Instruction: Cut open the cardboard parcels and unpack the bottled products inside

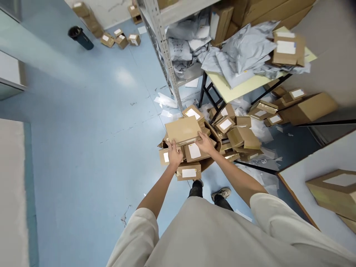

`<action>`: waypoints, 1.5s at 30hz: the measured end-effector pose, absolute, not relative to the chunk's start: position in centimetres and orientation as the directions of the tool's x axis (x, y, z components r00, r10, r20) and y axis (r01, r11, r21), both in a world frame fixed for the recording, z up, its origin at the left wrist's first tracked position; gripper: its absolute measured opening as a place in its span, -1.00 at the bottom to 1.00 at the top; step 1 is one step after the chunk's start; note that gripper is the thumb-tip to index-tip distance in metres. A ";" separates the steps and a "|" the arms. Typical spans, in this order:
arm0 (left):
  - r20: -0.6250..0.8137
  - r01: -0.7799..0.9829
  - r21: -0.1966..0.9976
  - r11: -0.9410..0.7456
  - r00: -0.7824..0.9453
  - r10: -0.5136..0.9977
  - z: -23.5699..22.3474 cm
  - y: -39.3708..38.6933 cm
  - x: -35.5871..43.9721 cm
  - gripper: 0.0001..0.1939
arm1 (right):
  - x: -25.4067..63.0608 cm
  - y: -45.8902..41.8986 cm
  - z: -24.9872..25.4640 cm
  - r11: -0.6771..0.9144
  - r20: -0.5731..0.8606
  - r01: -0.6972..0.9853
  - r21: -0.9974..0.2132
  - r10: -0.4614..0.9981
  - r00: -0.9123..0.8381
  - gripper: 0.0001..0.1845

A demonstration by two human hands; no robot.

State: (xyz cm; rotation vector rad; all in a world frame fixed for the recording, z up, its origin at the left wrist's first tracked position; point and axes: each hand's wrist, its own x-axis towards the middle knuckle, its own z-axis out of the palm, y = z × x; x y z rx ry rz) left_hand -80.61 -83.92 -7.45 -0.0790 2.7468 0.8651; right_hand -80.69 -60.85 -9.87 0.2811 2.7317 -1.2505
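I look down at a heap of small brown cardboard boxes (236, 135) with white labels on a blue floor. Both hands grip a flat brown box (182, 129) above the heap. My left hand (174, 154) holds its near left edge with fingers curled. My right hand (205, 144) holds its near right corner. Under the box lie labelled boxes (194, 152), one of them (189, 172) nearest my feet.
A metal shelf upright (167, 55) stands behind the heap, with grey mailer bags (241, 52) piled on a pale table (239, 91). More boxes (122, 39) and a dark bin (80, 37) lie far left. A white table with a box (333, 189) is at right.
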 end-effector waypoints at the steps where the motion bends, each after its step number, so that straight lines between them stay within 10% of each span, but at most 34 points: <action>1: -0.247 -0.107 0.555 0.825 -0.968 0.040 -6.5 -83.0 -80.0 -0.14 | -79.4 -60.0 -8.7 0.624 -0.182 0.231 -0.746 0.143 -0.973 -0.22; 18: 0.061 0.499 0.603 0.623 -0.807 0.587 4.2 -48.9 -62.6 -0.11 | -49.7 -30.5 5.0 0.515 -0.005 0.450 -0.730 0.654 -0.757 -0.17; 35: -0.168 0.673 0.631 0.387 -0.368 0.915 4.0 -28.2 -52.0 -0.10 | -30.5 -17.4 6.5 0.431 -0.128 0.874 -0.223 0.876 -0.465 -0.50; 45: -0.211 0.743 0.621 0.250 -0.148 0.966 2.5 -20.8 -53.3 -0.08 | -29.4 -13.5 5.7 0.375 -0.102 0.916 -0.143 0.915 -0.391 -0.49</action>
